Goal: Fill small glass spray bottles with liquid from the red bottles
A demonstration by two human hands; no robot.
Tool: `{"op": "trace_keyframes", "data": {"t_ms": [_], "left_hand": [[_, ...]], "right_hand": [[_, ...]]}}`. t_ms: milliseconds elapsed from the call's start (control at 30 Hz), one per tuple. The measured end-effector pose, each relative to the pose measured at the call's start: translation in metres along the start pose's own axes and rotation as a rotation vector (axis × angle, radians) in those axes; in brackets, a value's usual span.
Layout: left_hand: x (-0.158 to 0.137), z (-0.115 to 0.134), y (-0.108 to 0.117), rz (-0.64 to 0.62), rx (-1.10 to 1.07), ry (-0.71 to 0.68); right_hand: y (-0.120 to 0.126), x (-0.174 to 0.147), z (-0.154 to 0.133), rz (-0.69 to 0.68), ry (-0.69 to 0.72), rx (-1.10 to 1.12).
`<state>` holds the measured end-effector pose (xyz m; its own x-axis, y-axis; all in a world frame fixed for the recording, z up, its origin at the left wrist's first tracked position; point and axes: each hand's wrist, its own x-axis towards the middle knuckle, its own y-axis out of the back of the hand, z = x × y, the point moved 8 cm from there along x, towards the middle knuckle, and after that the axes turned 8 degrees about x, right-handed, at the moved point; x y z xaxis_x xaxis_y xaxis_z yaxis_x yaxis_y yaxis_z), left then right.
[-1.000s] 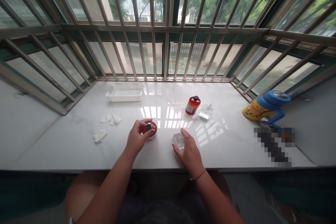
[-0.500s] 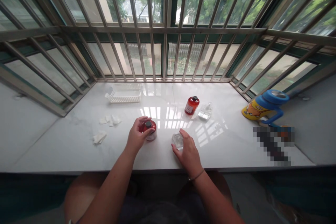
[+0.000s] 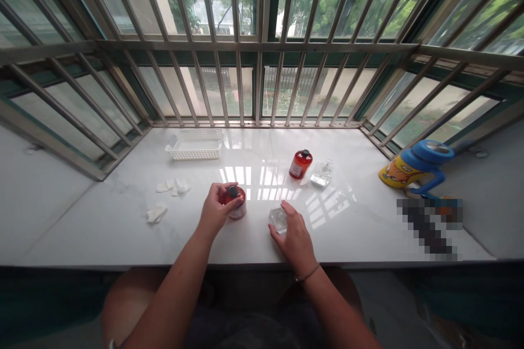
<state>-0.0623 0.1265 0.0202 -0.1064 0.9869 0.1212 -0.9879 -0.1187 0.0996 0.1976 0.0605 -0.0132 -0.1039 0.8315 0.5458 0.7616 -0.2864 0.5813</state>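
My left hand point(image 3: 215, 210) is closed around a red bottle point(image 3: 239, 206) with a black cap, which stands upright on the white countertop point(image 3: 245, 245). Fingers curl behind it and the thumb lies across its front. To the right, my right hand point(image 3: 295, 237) holds a small clear container point(image 3: 278, 219) between thumb and fingers. That container looks like glass and rests on the surface; the hand covers its right side. Farther back stands a second red bottle point(image 3: 301, 164) with a black cap and pale label. Beside it is a clear glass bottle point(image 3: 321, 174).
A white perforated basket point(image 3: 194, 152) sits at the back left. Crumpled white tissues point(image 3: 156, 212) lie left of my hands. On the right are a blue and yellow mug-like flask point(image 3: 413, 166) and a pixelated dark object point(image 3: 428, 229). Metal window bars point(image 3: 257, 87) border the back.
The view has shifted very slightly. Both hands keep their grip, and the bottles and container stay in place.
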Motion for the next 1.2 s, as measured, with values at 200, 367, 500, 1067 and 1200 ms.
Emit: {"op": "trace_keyframes", "data": {"t_ms": [200,367,500,1067,1200], "left_hand": [[0.000,-0.002,0.000,-0.015,0.082,-0.016],[-0.001,0.009,0.012,0.023,0.275,-0.144],[-0.003,0.018,0.013,-0.077,0.368,-0.179],[0.000,0.025,0.013,0.007,0.318,-0.110],[-0.003,0.037,0.032,0.105,0.458,-0.132]], "right_hand": [[0.000,0.001,-0.001,0.005,0.006,-0.007],[0.000,0.000,0.000,0.000,0.002,-0.003],[0.000,0.000,0.001,0.002,-0.004,-0.001],[0.000,0.000,0.000,0.007,-0.011,0.007],[0.000,0.000,0.000,0.004,-0.009,0.007]]}}
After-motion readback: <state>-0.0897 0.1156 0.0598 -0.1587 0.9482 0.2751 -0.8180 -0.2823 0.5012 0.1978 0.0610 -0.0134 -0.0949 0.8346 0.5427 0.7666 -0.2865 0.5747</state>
